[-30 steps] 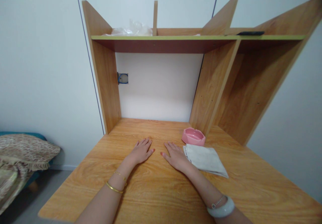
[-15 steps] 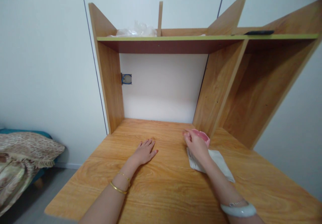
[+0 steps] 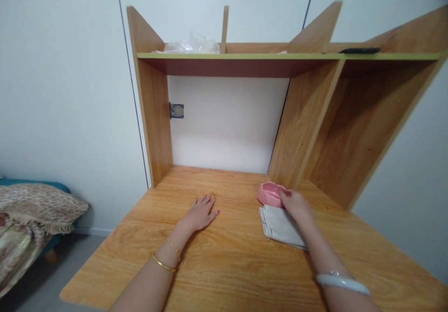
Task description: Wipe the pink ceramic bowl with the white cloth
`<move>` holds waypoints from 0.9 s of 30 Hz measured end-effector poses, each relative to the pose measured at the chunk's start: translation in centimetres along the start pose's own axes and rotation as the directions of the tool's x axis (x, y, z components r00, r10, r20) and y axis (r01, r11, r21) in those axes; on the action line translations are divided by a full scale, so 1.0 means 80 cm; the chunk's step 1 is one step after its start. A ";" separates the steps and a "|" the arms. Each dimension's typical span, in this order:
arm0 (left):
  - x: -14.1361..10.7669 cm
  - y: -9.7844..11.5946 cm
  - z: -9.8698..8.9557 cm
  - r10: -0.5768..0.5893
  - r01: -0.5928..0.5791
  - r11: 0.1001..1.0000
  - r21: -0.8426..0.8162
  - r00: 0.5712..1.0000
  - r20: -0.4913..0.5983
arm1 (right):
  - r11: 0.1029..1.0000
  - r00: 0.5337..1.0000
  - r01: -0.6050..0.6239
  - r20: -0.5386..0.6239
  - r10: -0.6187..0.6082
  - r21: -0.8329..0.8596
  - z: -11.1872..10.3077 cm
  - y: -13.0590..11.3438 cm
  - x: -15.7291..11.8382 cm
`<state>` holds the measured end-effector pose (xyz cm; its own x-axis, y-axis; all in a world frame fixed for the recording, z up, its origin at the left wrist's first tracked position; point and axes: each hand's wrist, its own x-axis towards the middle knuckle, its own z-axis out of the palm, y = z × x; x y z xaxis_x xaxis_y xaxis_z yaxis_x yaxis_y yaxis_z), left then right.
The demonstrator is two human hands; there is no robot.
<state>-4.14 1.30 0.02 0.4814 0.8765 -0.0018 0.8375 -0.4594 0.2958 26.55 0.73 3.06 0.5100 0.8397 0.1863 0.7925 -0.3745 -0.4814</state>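
A pink, angular ashtray [image 3: 266,195] sits towards the back right of the wooden desk. My right hand [image 3: 296,204] is closed at its right side, thumb and fingers pinching the rim; the fingertips are partly hidden. Just in front of the ashtray lies a folded light grey cloth [image 3: 282,228], partly under my right hand and wrist. My left hand [image 3: 201,213] rests flat on the desk left of the middle, fingers spread, holding nothing.
A wooden shelf unit [image 3: 231,56] rises from the back of the desk [image 3: 217,265]. Clear plastic wrapping [image 3: 192,45] and a dark flat object [image 3: 360,50] lie on its top. An open wall socket box [image 3: 177,111] shows behind. A bed with a patterned cover [image 3: 38,204] stands left.
My right hand has shifted from over the ashtray's left part to its right side, uncovering more of the ashtray and the cloth's left part. My left hand has stayed in place.
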 end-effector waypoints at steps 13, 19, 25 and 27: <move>0.001 -0.003 0.003 0.010 -0.011 1.000 -0.029 1.000 -0.025 | 0.997 0.998 0.057 0.031 -0.055 -0.045 0.009 0.015 0.015; 0.001 -0.002 0.002 -0.004 0.004 1.000 -0.010 1.000 -0.009 | 0.996 0.998 0.061 -0.004 -0.061 -0.057 0.011 0.013 0.015; 0.000 0.001 0.002 -0.012 0.012 1.000 0.007 0.999 -0.041 | 0.996 0.997 0.065 -0.039 -0.067 -0.053 0.010 0.008 0.009; 0.001 0.002 0.001 0.003 -0.004 1.000 -0.012 0.997 -0.071 | 0.996 0.995 0.078 -0.067 -0.080 -0.031 0.009 0.003 0.004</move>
<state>-3.94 1.30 -0.05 0.4643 0.8831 0.0669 0.8326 -0.4610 0.3071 26.63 1.18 2.42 0.4663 0.8387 0.2813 0.8399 -0.3198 -0.4385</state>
